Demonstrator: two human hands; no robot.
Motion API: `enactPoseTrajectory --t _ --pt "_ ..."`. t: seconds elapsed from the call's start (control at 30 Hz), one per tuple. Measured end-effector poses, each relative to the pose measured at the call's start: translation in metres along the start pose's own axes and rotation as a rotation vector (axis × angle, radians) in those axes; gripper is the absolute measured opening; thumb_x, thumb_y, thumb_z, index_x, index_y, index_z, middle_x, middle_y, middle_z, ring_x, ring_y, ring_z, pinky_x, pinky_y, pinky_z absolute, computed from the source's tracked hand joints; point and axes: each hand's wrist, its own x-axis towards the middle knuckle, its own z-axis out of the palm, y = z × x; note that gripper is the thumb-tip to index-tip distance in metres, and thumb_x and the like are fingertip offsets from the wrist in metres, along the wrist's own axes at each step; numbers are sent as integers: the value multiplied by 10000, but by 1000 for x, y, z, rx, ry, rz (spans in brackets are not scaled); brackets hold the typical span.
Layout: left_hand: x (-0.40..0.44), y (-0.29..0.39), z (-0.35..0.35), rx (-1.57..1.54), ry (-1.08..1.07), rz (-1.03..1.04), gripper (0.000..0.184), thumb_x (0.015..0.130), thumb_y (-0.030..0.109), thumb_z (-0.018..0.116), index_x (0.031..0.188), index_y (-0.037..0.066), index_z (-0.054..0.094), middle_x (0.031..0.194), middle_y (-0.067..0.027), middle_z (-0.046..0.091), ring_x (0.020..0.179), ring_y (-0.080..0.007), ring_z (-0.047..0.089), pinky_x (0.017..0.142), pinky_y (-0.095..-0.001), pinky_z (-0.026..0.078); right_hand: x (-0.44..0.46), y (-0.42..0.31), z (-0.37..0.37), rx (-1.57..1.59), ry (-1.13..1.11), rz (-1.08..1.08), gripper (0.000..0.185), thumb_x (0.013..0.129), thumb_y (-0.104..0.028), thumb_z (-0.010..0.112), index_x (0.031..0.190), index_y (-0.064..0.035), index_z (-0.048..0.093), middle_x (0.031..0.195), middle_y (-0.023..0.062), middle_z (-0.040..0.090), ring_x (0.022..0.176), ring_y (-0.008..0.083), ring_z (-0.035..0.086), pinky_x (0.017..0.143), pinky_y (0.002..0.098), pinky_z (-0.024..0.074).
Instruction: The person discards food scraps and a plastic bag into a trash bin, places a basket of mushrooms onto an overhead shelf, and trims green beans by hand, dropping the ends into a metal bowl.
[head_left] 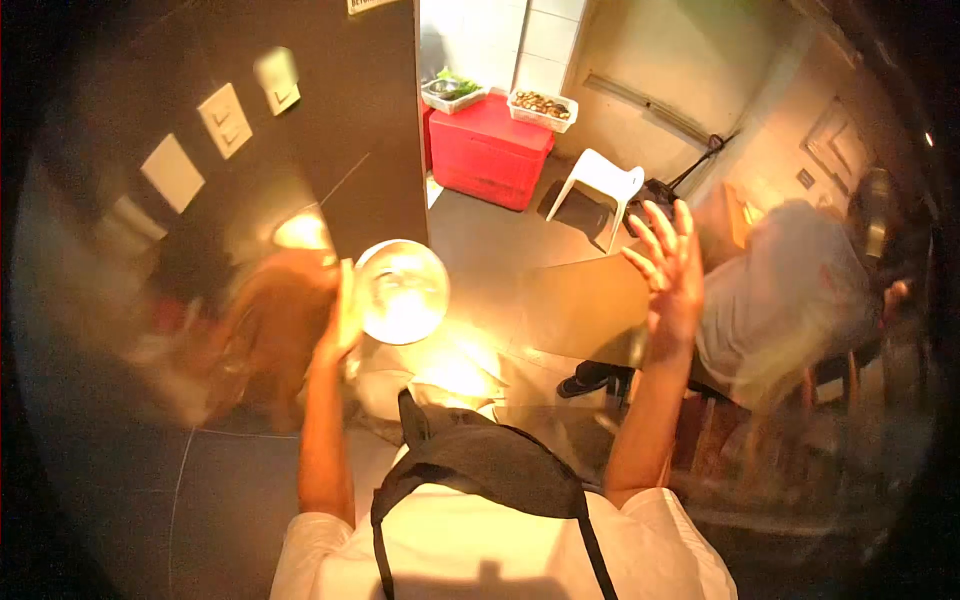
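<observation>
Near the middle of the view, my left hand (347,310) grips the left edge of a round, pale, brightly lit dish (404,292). Glare washes out the dish's surface, so I cannot tell whether anything lies in it. My right hand (668,262) is raised on the right side, fingers spread, holding nothing. A brown tabletop (585,303) lies behind and to the left of my right hand.
A red cooler (488,155) bears two plastic containers of food. Beside it stands a white chair (606,185). A person in a grey shirt (795,300) is at the right. Switch plates (225,120) line the dark wall at left.
</observation>
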Motion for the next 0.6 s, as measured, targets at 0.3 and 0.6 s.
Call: enactPoseTrajectory --t 0.3,0.6 --pt "55 -84 -3 -125 480 -515 628 969 215 487 1542 91 261 1420 -167 502 1216 -299 579 942 -443 532 143 7 -57 -91 176 -293 684 1016 -353 469 1508 76 267 1289 216 571 863 184 657 678 259 541" --pt "364 -93 159 -679 238 -513 554 975 161 452 1498 55 303 1352 -223 544 1080 -331 671 743 -453 638 361 139 -133 -447 401 -34 391 1023 -248 530 1310 18 545 918 93 679 642 126 622 592 247 527"
